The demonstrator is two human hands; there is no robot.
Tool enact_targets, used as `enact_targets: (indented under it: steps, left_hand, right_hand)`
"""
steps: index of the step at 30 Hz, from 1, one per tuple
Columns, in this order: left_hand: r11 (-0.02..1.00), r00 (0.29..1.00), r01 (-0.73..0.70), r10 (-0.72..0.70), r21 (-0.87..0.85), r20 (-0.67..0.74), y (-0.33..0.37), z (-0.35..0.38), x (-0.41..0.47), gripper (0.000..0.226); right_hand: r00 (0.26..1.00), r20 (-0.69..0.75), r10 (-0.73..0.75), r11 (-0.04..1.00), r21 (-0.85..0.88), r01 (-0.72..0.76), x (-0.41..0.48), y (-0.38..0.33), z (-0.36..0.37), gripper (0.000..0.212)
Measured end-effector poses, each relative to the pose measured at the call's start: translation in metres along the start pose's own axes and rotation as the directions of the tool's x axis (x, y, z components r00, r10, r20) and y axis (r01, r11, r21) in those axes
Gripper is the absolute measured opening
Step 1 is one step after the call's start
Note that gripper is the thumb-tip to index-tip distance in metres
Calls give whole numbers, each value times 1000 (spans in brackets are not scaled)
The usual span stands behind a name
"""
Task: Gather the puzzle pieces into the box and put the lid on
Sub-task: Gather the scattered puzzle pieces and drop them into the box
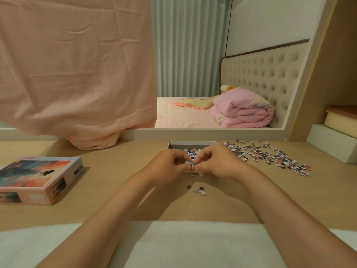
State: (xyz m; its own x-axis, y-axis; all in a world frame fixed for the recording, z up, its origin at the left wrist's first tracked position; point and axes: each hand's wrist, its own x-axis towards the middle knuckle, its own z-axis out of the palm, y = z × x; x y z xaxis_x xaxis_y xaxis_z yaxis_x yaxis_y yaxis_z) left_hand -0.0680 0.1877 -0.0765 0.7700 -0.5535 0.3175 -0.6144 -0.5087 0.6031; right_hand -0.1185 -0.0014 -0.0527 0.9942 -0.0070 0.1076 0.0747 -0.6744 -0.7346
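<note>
Head view: both forearms reach forward from the bottom edge and converge over the near edge of the open box (193, 145), which stands on the wooden desk (116, 171). The left hand (170, 163) and right hand (219, 163) are knuckles-up with fingers curled inward, and their fingertips meet to pinch a small cluster of puzzle pieces (191, 164) between them. How many pieces the cluster holds cannot be made out. The hands cover most of the box, so only its far wall, grey interior and some pieces inside it show. The scattered pieces (270, 156) lie on the desk right of the box. A few stray pieces (201, 190) lie just in front of the box, between the forearms. The printed lid (38, 178) rests picture-side up well to the left of the box, its left end cut off by the frame. Behind and left of the box hangs a pink cloth (77, 64).
</note>
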Motion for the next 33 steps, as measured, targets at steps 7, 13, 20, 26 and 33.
enact_targets:
  steps: [7, 13, 20, 26, 33]
  left_hand:
    - [999, 989, -12, 19, 43, -149, -1, -1, 41, 17]
    - [966, 995, -8, 32, 258, -92, -24, 15, 46, 30]
    - [976, 967, -99, 140, 193, -214, -17, 3, 29, 24]
    - [976, 996, -75, 82, 205, -24, -2, -4, 2, 13]
    - [969, 984, -55, 11, 240, 178, -13, 0, -16, 18]
  right_hand:
    - [950, -299, -95, 995, -36, 88, 38, 4, 2, 9]
    - [981, -175, -89, 977, -205, 52, 49, 29, 7, 25]
    - [936, -229, -267, 948, -236, 213, 28, 20, 0, 20]
    - [963, 109, -245, 884, -383, 268, -1, -2, 8, 19]
    - [962, 249, -112, 691, -676, 255, -4, -4, 20, 20]
